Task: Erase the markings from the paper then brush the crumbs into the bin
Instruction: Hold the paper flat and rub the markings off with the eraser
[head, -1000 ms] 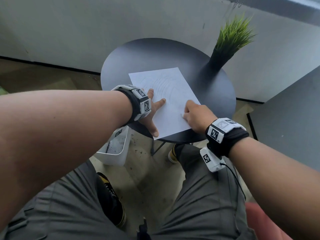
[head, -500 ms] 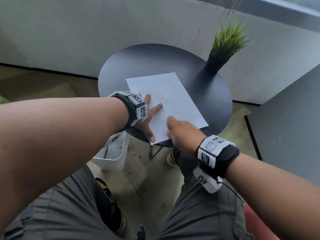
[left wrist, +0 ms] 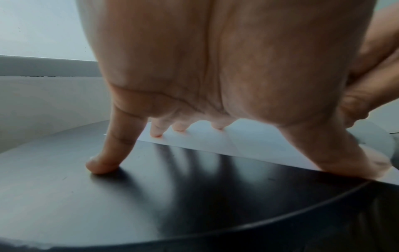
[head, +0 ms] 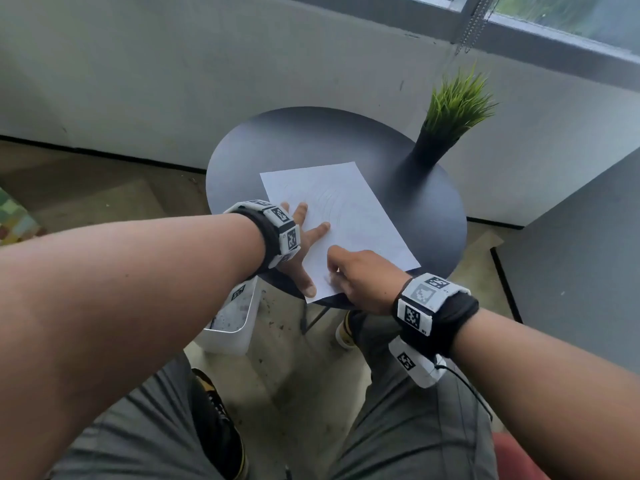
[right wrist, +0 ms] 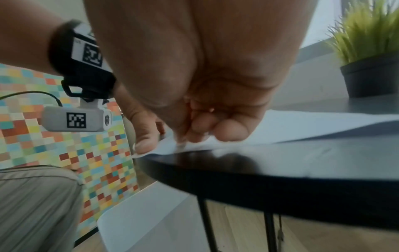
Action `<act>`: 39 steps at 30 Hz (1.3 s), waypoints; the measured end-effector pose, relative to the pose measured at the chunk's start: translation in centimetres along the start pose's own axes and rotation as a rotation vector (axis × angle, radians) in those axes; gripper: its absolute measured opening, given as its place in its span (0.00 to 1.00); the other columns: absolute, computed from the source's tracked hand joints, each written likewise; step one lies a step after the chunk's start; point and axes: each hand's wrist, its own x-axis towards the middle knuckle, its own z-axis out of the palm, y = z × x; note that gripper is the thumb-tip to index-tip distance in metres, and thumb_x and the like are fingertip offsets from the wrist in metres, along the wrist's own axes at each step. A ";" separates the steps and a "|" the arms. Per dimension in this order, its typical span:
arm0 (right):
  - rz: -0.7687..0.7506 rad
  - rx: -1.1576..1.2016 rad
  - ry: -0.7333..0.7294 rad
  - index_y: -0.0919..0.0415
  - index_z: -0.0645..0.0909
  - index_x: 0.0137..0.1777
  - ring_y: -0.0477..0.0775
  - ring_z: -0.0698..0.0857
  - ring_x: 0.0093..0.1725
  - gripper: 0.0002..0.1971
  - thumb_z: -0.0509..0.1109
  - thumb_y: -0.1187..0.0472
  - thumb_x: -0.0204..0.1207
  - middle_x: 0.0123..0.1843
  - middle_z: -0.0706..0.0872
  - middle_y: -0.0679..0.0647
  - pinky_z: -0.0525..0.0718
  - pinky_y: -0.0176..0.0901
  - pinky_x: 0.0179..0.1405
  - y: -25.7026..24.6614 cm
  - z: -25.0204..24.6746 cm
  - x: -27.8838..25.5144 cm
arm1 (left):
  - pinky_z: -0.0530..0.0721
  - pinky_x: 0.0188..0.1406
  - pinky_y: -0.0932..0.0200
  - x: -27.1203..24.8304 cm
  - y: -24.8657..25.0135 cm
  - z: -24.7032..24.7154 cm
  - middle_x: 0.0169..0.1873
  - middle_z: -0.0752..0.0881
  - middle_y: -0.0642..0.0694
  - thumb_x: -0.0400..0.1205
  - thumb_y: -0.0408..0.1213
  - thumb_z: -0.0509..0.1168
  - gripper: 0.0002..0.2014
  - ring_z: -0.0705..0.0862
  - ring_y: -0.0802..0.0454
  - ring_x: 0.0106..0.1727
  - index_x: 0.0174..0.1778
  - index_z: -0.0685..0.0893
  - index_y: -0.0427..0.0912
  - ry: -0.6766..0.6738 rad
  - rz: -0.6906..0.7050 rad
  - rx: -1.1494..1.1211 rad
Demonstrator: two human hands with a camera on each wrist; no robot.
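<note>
A white paper [head: 346, 209] with faint pencil arcs lies on the round black table [head: 277, 143]. My left hand [head: 308, 237] is spread flat on the paper's left edge. In the left wrist view its thumb [left wrist: 345, 162] presses the paper [left wrist: 248, 141] and its little finger [left wrist: 103, 163] touches the table. My right hand [head: 360, 275] sits curled at the paper's near left corner, fingertips [right wrist: 205, 133] touching the sheet. A small pale bit, seemingly the eraser [right wrist: 212, 110], shows inside the curl. The white bin [head: 232, 323] stands on the floor under the table's near left edge.
A green grass plant in a black pot [head: 450, 112] stands at the table's far right. A grey cabinet [head: 571, 254] rises to the right. My knees are under the table's near side. A wall runs close behind the table.
My right hand swept from the paper's right edge across its near part to the near left corner. The left hand stayed spread on the sheet.
</note>
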 end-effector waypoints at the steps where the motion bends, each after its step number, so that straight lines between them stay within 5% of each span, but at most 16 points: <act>1: 0.004 0.007 0.007 0.56 0.72 0.53 0.62 0.80 0.46 0.06 0.62 0.55 0.81 0.47 0.84 0.59 0.80 0.52 0.46 0.2 -0.3 0.1 | 0.52 0.80 0.22 -0.1 0.0 0.0 0.86 0.30 0.39 0.56 0.81 0.69 0.69 0.37 0.27 0.86 0.84 0.30 0.66 -0.002 0.001 -0.007; 5: 0.290 0.134 0.130 0.56 0.76 0.51 0.60 0.81 0.52 0.07 0.65 0.53 0.79 0.50 0.85 0.56 0.76 0.46 0.45 3.8 -2.3 1.9 | 0.54 0.81 0.23 -0.2 0.0 -0.1 0.86 0.30 0.41 0.59 0.79 0.71 0.68 0.36 0.29 0.86 0.84 0.31 0.67 -0.011 0.015 -0.046; 9: 0.351 0.179 0.132 0.58 0.75 0.52 0.60 0.81 0.53 0.09 0.64 0.53 0.80 0.49 0.84 0.56 0.78 0.48 0.50 4.2 -2.2 2.0 | 0.53 0.82 0.27 -1.5 -0.6 0.3 0.87 0.34 0.43 0.64 0.77 0.71 0.63 0.38 0.37 0.88 0.87 0.39 0.63 0.042 -0.010 -0.165; 12: 0.380 0.154 0.103 0.58 0.75 0.54 0.59 0.81 0.54 0.10 0.63 0.53 0.80 0.52 0.84 0.56 0.77 0.48 0.51 4.1 -2.3 1.3 | 0.49 0.79 0.20 -2.0 -2.2 1.4 0.88 0.37 0.46 0.64 0.83 0.62 0.62 0.38 0.42 0.88 0.88 0.42 0.59 0.097 -0.093 -0.243; 15: 0.342 0.104 0.040 0.57 0.75 0.52 0.58 0.81 0.51 0.09 0.64 0.53 0.79 0.51 0.84 0.54 0.77 0.46 0.47 3.6 -2.6 0.7 | 0.54 0.76 0.17 -2.4 -2.9 2.3 0.88 0.37 0.49 0.59 0.86 0.60 0.66 0.37 0.41 0.88 0.87 0.39 0.59 0.091 -0.093 -0.233; 19: 0.191 0.187 0.029 0.56 0.73 0.51 0.50 0.83 0.36 0.08 0.65 0.52 0.80 0.41 0.89 0.53 0.81 0.46 0.41 1.3 -2.5 0.8 | 0.54 0.79 0.22 -2.3 -2.4 1.6 0.88 0.34 0.49 0.59 0.83 0.66 0.68 0.37 0.32 0.87 0.87 0.36 0.60 0.029 -0.043 -0.200; 22: 0.078 0.104 0.018 0.56 0.75 0.57 0.54 0.81 0.44 0.09 0.64 0.54 0.82 0.50 0.87 0.54 0.77 0.44 0.45 -0.5 -2.1 1.8 | 0.56 0.81 0.24 -1.7 -2.3 1.4 0.88 0.35 0.48 0.57 0.82 0.68 0.71 0.38 0.26 0.85 0.87 0.35 0.59 0.005 -0.034 -0.175; 27: 0.230 -0.014 0.171 0.58 0.75 0.57 0.66 0.83 0.53 0.09 0.61 0.56 0.81 0.56 0.85 0.63 0.83 0.55 0.55 -0.1 -1.9 3.7 | 0.55 0.81 0.25 -1.1 -2.1 1.1 0.88 0.36 0.50 0.54 0.82 0.68 0.71 0.41 0.21 0.85 0.86 0.35 0.62 0.003 -0.043 -0.126; 32: -0.201 -0.096 -0.038 0.58 0.79 0.58 0.59 0.82 0.50 0.09 0.64 0.63 0.80 0.54 0.88 0.57 0.78 0.45 0.48 -2.7 -0.7 2.3 | 0.49 0.83 0.28 -0.3 -2.0 0.8 0.87 0.33 0.46 0.49 0.85 0.64 0.75 0.49 0.26 0.86 0.86 0.32 0.61 0.004 -0.019 -0.029; 37: 0.141 -0.065 0.158 0.58 0.74 0.55 0.66 0.82 0.53 0.08 0.62 0.57 0.80 0.54 0.85 0.64 0.81 0.53 0.52 -0.4 -2.4 5.0 | 0.50 0.83 0.29 -0.8 -1.9 0.4 0.87 0.32 0.47 0.59 0.81 0.69 0.69 0.48 0.23 0.85 0.86 0.33 0.61 0.008 -0.031 -0.018; 39: 0.019 -0.087 0.113 0.58 0.73 0.57 0.66 0.82 0.51 0.08 0.61 0.59 0.80 0.54 0.85 0.65 0.80 0.53 0.49 -1.8 -1.6 4.6 | 0.49 0.82 0.27 -0.7 -1.9 0.4 0.87 0.32 0.47 0.57 0.83 0.67 0.70 0.46 0.23 0.85 0.86 0.33 0.61 -0.015 -0.021 -0.022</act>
